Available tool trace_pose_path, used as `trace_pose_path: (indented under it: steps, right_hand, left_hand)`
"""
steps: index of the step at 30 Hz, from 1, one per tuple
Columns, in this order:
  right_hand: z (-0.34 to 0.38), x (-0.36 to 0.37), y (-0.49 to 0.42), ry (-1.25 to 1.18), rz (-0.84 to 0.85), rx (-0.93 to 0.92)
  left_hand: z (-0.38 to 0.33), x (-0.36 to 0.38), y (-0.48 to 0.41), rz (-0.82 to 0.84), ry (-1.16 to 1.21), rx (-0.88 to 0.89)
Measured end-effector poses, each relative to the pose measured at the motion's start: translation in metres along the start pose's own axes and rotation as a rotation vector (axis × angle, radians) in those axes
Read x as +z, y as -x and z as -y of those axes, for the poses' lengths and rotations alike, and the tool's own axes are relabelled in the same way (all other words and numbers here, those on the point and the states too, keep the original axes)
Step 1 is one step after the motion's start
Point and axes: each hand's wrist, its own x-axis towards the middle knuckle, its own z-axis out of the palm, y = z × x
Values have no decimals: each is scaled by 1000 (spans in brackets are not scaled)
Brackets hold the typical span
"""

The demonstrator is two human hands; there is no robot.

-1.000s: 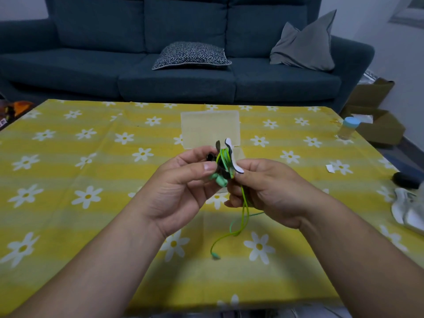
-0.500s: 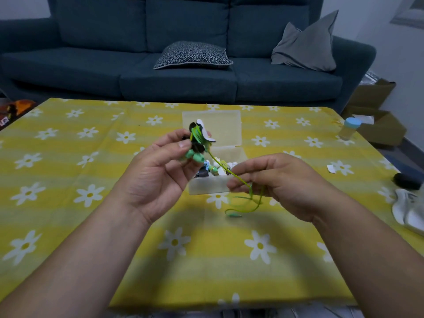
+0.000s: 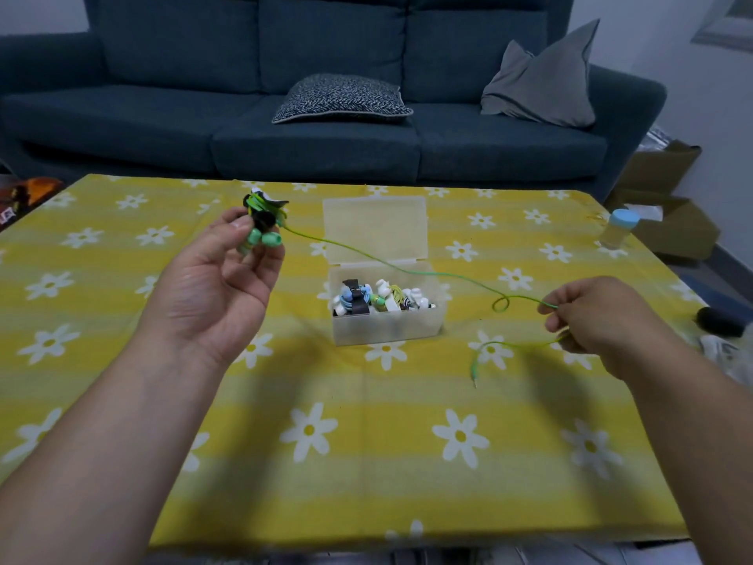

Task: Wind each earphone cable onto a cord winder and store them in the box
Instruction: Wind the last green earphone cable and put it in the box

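Blurring together at ten o'clock, cord winder [image 3: 264, 209] and earbuds [image 3: 265, 238] are sitting pinched in the left hand [image 3: 220, 279]; the green cable [image 3: 391, 267] is stretching over the box [image 3: 387, 333] to the right hand [image 3: 591, 316], pinching it at three o'clock. A yellow daisy tablecloth [image 3: 366, 462] is lying underneath, a blue sofa [image 3: 326, 144] standing at twelve.

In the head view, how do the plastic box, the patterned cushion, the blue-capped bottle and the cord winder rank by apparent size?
1. plastic box, open lid included
2. patterned cushion, though farther away
3. blue-capped bottle and cord winder: look alike, not ranked
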Motion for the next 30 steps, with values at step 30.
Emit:
trace_pose_path:
  steps: [30]
  right_hand:
    - [68,69,90,-645,752,-309]
  left_hand:
    - [32,22,25,385,-214,-120]
